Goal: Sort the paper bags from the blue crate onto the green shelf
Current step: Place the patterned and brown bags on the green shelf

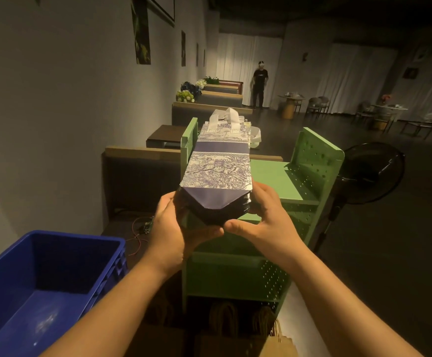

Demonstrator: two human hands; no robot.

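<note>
Stack of paper bags (pixel 218 173): flat-folded, held horizontal at chest level, base end toward camera, handle end away. Top bag is white w/ purple-blue line-drawn print and one solid dark-purple band across the middle; folded base shows as a dark-purple pointed flap. White ribbon handles (pixel 225 115) stick up at the far end. Edges of further bags show dark below the top one; count cannot be told.

Left hand (pixel 176 222) grips the stack's near-left corner, thumb on the side, fingers curled under. Right hand (pixel 263 217) grips the near-right corner, thumb across the near edge, fingers wrapped round the side. Thumb tips nearly meet below the flap.

Stack is above the left part of the green shelf (pixel 297 173), not resting on it as far as visible. Shelf: green metal, perforated side panels, several tiers; top tier bare at right. Brown paper bags (pixel 279 341) w/ twisted handles stand at the bottom, near the shelf's lowest tier.

Blue crate (pixel 42 279) sits lower left, beside the shelf, interior visible.

Room: dim, grey wall at left w/ framed pictures, row of booth seats and a dark table behind the shelf, flowers (pixel 186 95) further back. Black standing fan (pixel 372 173) right of shelf. White curtains at rear; a person in dark clothes (pixel 259 86) stands there. Tables and chairs at far right.
</note>
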